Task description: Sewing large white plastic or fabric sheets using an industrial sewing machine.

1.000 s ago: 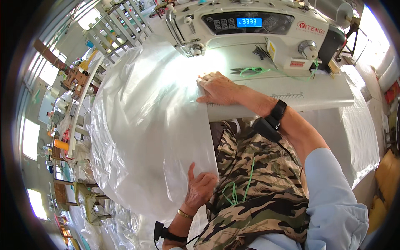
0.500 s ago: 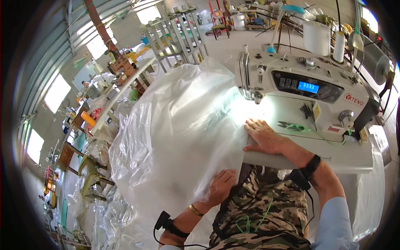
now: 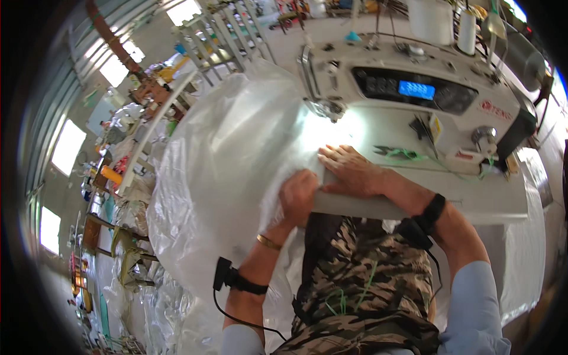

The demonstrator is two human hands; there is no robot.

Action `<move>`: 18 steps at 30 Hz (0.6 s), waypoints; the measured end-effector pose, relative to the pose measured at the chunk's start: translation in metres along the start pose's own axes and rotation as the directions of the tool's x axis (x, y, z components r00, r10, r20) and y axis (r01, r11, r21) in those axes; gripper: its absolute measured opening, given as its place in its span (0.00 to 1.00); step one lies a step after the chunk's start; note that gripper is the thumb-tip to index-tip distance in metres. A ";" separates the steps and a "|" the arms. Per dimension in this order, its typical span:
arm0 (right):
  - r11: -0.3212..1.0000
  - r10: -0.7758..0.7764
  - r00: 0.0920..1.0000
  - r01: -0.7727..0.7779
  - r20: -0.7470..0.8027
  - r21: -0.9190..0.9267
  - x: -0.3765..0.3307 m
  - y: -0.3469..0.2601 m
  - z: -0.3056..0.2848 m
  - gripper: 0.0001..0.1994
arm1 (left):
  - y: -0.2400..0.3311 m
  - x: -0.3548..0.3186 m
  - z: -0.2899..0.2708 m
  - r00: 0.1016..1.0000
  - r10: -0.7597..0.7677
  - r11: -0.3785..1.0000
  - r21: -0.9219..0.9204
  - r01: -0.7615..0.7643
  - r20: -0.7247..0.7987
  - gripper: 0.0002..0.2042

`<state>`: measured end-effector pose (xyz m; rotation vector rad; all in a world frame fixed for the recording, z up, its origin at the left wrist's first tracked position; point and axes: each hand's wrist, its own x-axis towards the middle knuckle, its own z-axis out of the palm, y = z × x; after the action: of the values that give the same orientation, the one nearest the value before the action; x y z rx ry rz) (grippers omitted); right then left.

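A big translucent white plastic sheet (image 3: 219, 160) spreads over the left of the sewing table and hangs down toward the floor. My left hand (image 3: 297, 196) is closed in a fist on its near right edge. Beside it, my right hand (image 3: 355, 170) lies flat with fingers stretched forward, pressing the sheet's edge on the table just in front of the lit needle area. The white sewing machine (image 3: 378, 56) stands over that spot; glare washes out the needle and presser foot. Dark thread snips (image 3: 387, 152) with green thread lie to the right of my right hand.
A white thread cone (image 3: 466, 32) stands behind the machine. The table's front edge (image 3: 426, 212) runs close to my lap. More crumpled plastic (image 3: 171, 302) lies on the floor at left, near a wooden stool (image 3: 92, 234). A metal rack (image 3: 228, 35) stands at the back.
My left hand has moved up and forward with the sheet's edge, coming close beside my right hand. The view has shifted, so the machine appears further left and higher.
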<state>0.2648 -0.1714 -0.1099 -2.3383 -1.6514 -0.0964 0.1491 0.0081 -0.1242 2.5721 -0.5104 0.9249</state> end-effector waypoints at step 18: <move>0.978 0.208 0.899 -0.185 -0.385 0.098 0.022 0.017 0.012 0.08 | -0.048 0.062 0.019 0.945 -0.263 0.898 -0.309 0.313 0.195 0.09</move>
<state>0.2867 -0.1532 -0.1197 -2.2413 -1.2032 -0.4402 0.2252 0.0282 -0.1073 2.3261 -0.2818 0.4963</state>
